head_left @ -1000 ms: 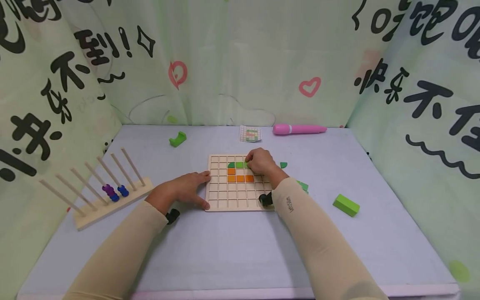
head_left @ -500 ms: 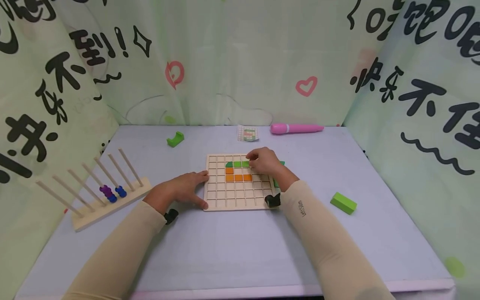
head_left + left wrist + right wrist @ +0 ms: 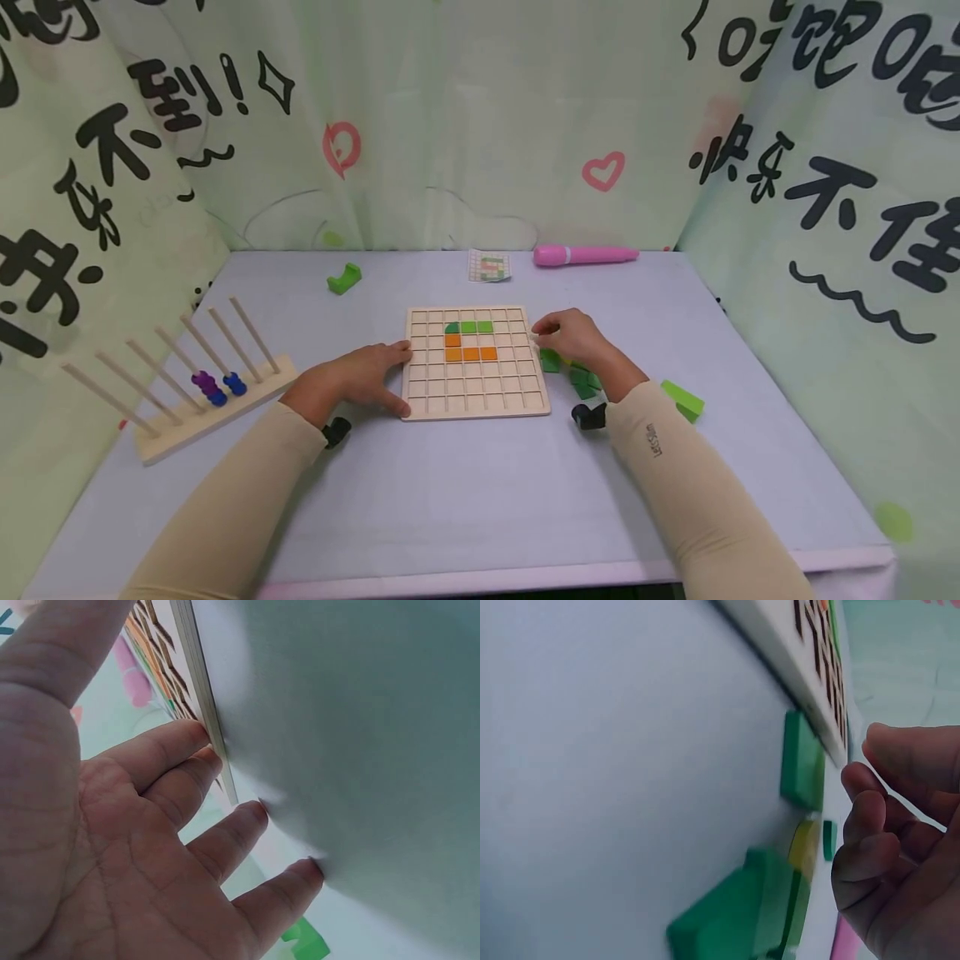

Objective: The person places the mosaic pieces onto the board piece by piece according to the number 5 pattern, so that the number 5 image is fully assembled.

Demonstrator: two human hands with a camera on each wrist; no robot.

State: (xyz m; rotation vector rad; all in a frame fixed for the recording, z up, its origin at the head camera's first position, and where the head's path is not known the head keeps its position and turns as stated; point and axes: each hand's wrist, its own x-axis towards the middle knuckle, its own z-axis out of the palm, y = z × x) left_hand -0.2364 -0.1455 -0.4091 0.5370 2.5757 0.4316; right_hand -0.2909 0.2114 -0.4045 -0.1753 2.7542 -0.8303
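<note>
My left hand (image 3: 363,379) steadies the wooden grid board (image 3: 480,402), its straight fingers and thumb along the board's left edge. In the left wrist view, fingertips (image 3: 196,731) touch that edge. On the board lie orange tiles (image 3: 471,354), light green tiles (image 3: 477,327) and a dark green rounded tile (image 3: 452,328). My right hand (image 3: 573,337) hovers just past the board's right edge, fingers loosely curled. In the right wrist view, nothing shows between its thumb and fingers. Green pieces (image 3: 727,915) and a yellow one (image 3: 804,844) lie near it, partly hidden by the hand in the head view.
A wooden peg rack (image 3: 168,433) with purple and blue beads stands at left. Behind the board are a green curved block (image 3: 344,279), a small printed card (image 3: 489,266) and a pink pen-shaped object (image 3: 585,255). A green block (image 3: 684,402) lies beyond the right forearm.
My right hand has moved right, off the board's top row to beside its right edge, uncovering the light green tiles. My left hand stays at the left edge. The head view has shifted slightly.
</note>
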